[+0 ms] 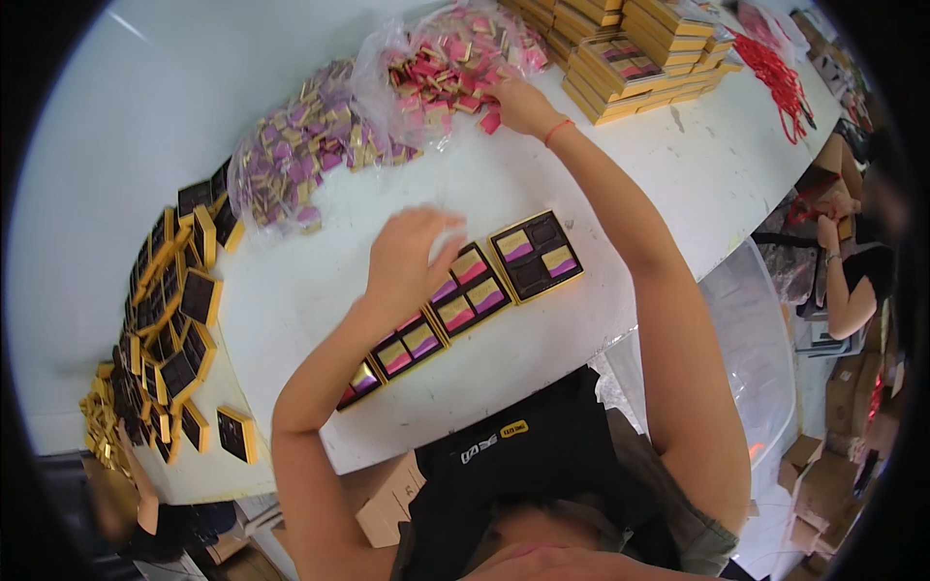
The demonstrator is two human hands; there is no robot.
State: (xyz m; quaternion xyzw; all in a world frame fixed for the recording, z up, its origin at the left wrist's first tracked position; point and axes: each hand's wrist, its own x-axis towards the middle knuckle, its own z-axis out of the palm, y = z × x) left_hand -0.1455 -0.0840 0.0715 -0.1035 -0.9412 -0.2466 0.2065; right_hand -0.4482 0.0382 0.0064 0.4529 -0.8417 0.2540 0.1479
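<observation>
Far left, low: one gold heap (100, 416), one other person's arm (143, 481) beside it. Left side of frame: one pile (167, 308) of black-and-gold boxes, overlapping, too many to count; a single box (235, 434) sits at its lower end.

Upper left of centre: one purple bag (254, 215), purple pieces (334, 155) past counting.

Centre: four boxes in a row on the white table (291, 310), slanting up to the right. Box one (373, 388): two pieces visible, rest hidden by your arm. Box two (417, 363): three visible. Box three (480, 323): four, two pink and two purple. Box four (531, 279): two purple, upper-left and lower-right cells; two cells bare.

Your left hand (407, 254), blurred, is over the row near box three, thumb and fingers apart; contact unclear.

Top centre: one pink bag (373, 66). Your right hand (526, 107) is at its right side, fingertips among pink pieces (436, 73); cannot tell whether they grip one.

Upper right: box stacks (635, 92), count uncertain; one red cord bundle (770, 77). Right edge: another person's two hands (835, 206).
</observation>
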